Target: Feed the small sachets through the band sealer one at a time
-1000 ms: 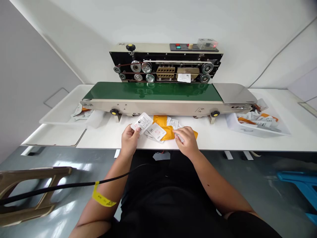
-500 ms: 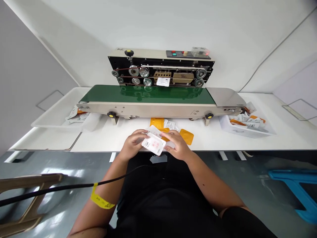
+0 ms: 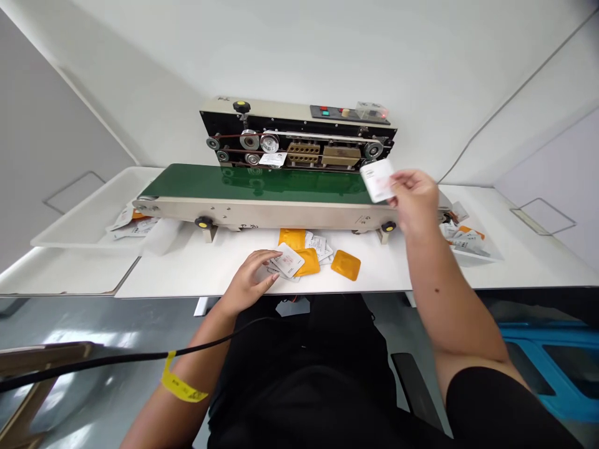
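A flat white sachet (image 3: 377, 179) with small print is pinched by one edge in my right hand (image 3: 415, 196). That hand holds it over the right part of the green belt (image 3: 281, 183), in front of the band sealing machine (image 3: 299, 138). Close to the table edge, my left hand (image 3: 250, 282) is open, thumb and fingers apart, beside another white sachet (image 3: 287, 260). This sachet lies on a small pile with orange sachets (image 3: 309, 262). Between the machine's rollers, another white sachet (image 3: 273, 159) sticks out above the belt.
A white tray (image 3: 70, 234) with sachets stands left; a white bin (image 3: 477, 252) with more is at the right, partly behind my forearm. A single orange sachet (image 3: 345, 265) lies on the table. A black cable (image 3: 140, 357) crosses my left arm.
My right hand has moved up and right, carrying one white sachet from the pile to the belt. The sachet in the machine has travelled left. My left hand has loosened and stays low.
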The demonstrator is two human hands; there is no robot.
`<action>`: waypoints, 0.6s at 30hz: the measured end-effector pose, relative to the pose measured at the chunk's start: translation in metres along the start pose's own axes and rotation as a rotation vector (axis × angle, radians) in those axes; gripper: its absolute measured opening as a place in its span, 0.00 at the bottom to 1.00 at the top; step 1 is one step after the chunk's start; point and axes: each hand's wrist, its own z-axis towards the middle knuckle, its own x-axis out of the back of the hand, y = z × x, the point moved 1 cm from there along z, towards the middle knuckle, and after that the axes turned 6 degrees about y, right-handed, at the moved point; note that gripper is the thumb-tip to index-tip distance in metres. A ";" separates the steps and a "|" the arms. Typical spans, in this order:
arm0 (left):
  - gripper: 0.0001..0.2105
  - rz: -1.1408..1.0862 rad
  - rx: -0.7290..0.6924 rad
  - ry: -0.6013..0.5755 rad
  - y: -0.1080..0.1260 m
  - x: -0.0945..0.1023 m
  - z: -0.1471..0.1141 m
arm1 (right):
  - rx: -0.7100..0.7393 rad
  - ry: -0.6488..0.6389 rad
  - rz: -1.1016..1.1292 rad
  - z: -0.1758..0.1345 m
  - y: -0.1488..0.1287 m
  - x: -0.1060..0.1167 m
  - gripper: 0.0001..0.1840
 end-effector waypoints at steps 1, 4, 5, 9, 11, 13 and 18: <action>0.19 0.009 0.007 0.004 0.000 0.000 0.000 | -0.006 0.095 -0.018 0.025 -0.001 0.006 0.06; 0.19 0.026 0.018 0.021 -0.003 0.000 -0.001 | -0.145 0.212 -0.087 0.071 0.002 0.011 0.06; 0.18 0.029 0.015 0.025 -0.003 0.000 -0.001 | -0.212 0.203 -0.098 0.077 0.003 0.009 0.07; 0.18 0.035 0.004 0.030 -0.003 -0.001 -0.002 | -0.387 0.106 -0.054 0.083 0.010 -0.017 0.10; 0.17 0.045 -0.004 0.030 -0.002 0.000 -0.001 | -0.422 0.046 -0.054 0.084 0.010 -0.030 0.10; 0.17 0.058 -0.018 0.029 0.000 0.001 0.000 | -0.386 -0.006 -0.113 0.083 0.007 -0.035 0.09; 0.18 0.144 -0.047 -0.011 0.002 -0.001 0.001 | 0.285 0.146 -0.289 0.023 -0.008 -0.012 0.13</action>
